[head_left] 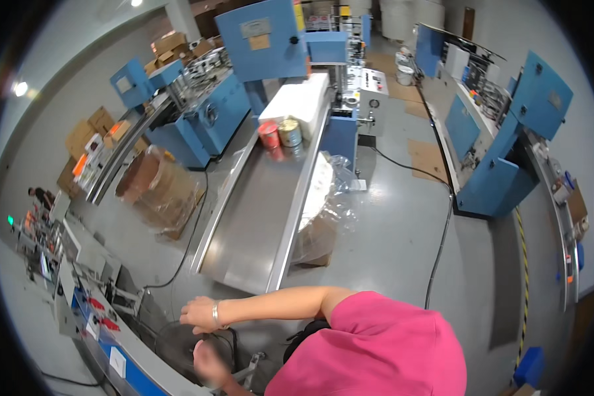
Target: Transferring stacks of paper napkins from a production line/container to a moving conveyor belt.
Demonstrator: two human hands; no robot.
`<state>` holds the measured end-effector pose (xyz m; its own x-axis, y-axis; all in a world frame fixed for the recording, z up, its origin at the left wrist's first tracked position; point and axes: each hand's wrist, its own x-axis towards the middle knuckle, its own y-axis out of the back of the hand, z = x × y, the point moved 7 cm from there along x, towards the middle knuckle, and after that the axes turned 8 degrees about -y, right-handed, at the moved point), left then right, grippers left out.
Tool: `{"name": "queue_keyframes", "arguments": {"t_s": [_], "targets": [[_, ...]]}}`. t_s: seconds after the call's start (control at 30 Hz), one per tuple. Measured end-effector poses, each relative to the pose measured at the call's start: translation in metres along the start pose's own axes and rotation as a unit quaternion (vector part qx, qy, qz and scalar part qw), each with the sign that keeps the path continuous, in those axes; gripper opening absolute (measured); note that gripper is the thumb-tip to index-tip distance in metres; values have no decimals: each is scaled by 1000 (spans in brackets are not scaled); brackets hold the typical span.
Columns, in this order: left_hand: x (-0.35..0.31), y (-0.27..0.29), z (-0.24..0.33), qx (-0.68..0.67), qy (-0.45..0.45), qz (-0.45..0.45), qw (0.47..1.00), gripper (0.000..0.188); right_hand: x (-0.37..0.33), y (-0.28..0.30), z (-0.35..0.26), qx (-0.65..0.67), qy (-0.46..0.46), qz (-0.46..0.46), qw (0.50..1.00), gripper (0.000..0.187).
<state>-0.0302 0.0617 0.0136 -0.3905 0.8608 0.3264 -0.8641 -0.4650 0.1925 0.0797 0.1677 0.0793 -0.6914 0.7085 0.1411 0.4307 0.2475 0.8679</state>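
Your right hand (200,313) looks empty, loosely spread; your left hand (209,362) is blurred, can't tell; white card (117,362) probably light, bendy, pinch its edge

A long bench (140,376), blue-topped and white-edged, stands at left.

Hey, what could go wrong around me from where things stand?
The bracelet at your right hand might snag on the machine at lower left. The red can and gold can, standing on the metal chute, might get knocked over. The black cable across the floor could trip someone.
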Motion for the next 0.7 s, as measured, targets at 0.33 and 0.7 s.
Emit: {"name": "queue_keyframes", "arguments": {"t_s": [0.33,0.7], "targets": [[-41,-258,69,58,-65,-98,991,21,-202,119,207,257,-57,48,963,32],[-21,-466,91,220,-148,-164,950,40,-373,207,387,334,-225,133,906,36]]}}
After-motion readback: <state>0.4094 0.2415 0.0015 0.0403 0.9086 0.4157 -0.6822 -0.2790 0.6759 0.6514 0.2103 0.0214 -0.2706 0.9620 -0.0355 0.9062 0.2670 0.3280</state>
